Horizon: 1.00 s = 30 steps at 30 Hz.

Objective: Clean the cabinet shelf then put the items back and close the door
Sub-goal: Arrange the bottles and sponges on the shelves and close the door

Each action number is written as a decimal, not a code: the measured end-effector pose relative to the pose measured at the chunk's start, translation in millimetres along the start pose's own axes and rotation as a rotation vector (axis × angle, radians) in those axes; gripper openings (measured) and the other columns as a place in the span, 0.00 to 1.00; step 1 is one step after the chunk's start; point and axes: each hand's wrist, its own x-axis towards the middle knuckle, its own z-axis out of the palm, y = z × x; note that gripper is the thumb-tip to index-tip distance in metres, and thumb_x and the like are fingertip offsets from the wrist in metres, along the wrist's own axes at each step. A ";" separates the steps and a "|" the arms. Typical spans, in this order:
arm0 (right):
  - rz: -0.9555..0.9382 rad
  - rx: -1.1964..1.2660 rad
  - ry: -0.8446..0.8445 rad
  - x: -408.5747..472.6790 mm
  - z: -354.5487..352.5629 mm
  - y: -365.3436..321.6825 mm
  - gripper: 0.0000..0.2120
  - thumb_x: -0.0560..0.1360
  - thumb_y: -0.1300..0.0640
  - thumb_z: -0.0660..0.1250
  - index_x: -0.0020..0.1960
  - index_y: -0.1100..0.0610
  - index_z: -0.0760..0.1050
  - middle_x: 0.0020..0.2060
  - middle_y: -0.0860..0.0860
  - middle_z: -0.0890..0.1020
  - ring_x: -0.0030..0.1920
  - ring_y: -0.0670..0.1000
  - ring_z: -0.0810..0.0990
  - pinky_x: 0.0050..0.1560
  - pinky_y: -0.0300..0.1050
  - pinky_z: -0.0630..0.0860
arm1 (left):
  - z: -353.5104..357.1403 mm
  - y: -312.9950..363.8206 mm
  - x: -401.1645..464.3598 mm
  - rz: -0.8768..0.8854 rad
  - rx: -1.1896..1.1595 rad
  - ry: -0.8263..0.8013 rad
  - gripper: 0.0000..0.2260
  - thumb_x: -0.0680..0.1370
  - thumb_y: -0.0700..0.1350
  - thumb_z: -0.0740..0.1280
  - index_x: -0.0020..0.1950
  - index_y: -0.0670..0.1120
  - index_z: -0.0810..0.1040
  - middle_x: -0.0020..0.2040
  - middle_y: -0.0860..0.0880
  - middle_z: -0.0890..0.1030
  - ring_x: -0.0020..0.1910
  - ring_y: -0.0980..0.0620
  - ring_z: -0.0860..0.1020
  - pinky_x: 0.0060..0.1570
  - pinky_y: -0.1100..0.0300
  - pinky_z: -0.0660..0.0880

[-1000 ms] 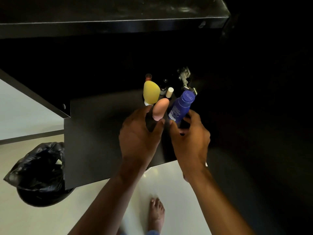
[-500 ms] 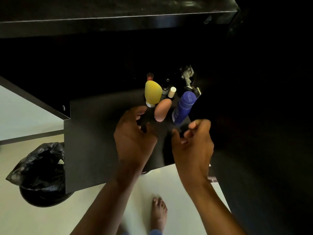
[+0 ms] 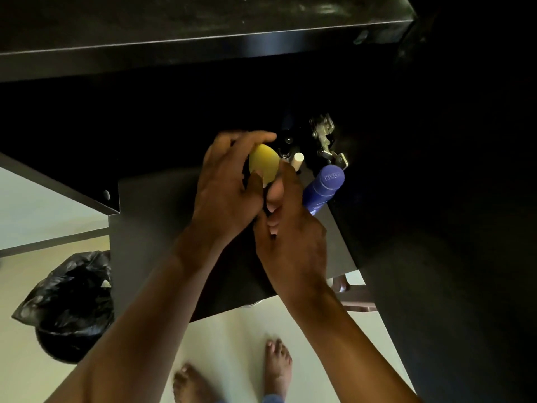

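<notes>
Both your hands work the shelf (image 3: 162, 228) — left hand (image 3: 229, 187) grasping the yellow sponge (image 3: 266, 164), right hand (image 3: 293, 228) pinching the pink sponge (image 3: 275, 196) beside the blue bottle (image 3: 324, 190).

Two hands: left (image 3: 226, 196), right (image 3: 293, 237). One yellow sponge (image 3: 265, 164), one pink sponge (image 3: 275, 196), one blue bottle (image 3: 324, 190), one cream stick (image 3: 298, 159), one hinge (image 3: 324, 135), two bare feet, one black bin bag (image 3: 72, 301) at eight o'clock.

Left hand (image 3: 229, 187) grips yellow bottle (image 3: 263, 164); right hand (image 3: 293, 237) holds pink bottle (image 3: 274, 196).
</notes>
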 end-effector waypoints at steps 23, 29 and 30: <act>-0.084 -0.362 -0.049 10.5 -75.1 -75.9 0.14 0.69 0.46 0.80 0.47 0.50 0.80 0.33 0.48 0.82 0.28 0.55 0.82 0.29 0.41 0.67 | -91.4 68.5 -43.6 -0.113 -0.039 0.070 0.12 0.79 0.43 0.71 0.61 0.56 0.80 0.57 0.57 0.80 0.57 0.56 0.81 0.58 0.50 0.81; -0.134 -0.302 -0.120 26.4 -162.5 -150.5 0.15 0.71 0.38 0.76 0.53 0.43 0.80 0.48 0.45 0.82 0.47 0.49 0.82 0.39 0.45 0.81 | -178.6 143.6 -45.8 0.000 0.046 0.088 0.12 0.80 0.45 0.72 0.62 0.54 0.81 0.57 0.60 0.79 0.56 0.60 0.80 0.56 0.59 0.80; -0.148 -0.302 -0.124 31.1 -181.0 -164.6 0.17 0.70 0.37 0.76 0.53 0.43 0.79 0.50 0.44 0.79 0.49 0.48 0.79 0.40 0.45 0.81 | -191.9 156.5 -43.8 0.015 0.045 0.089 0.12 0.79 0.45 0.72 0.62 0.54 0.81 0.57 0.60 0.79 0.56 0.60 0.80 0.57 0.59 0.81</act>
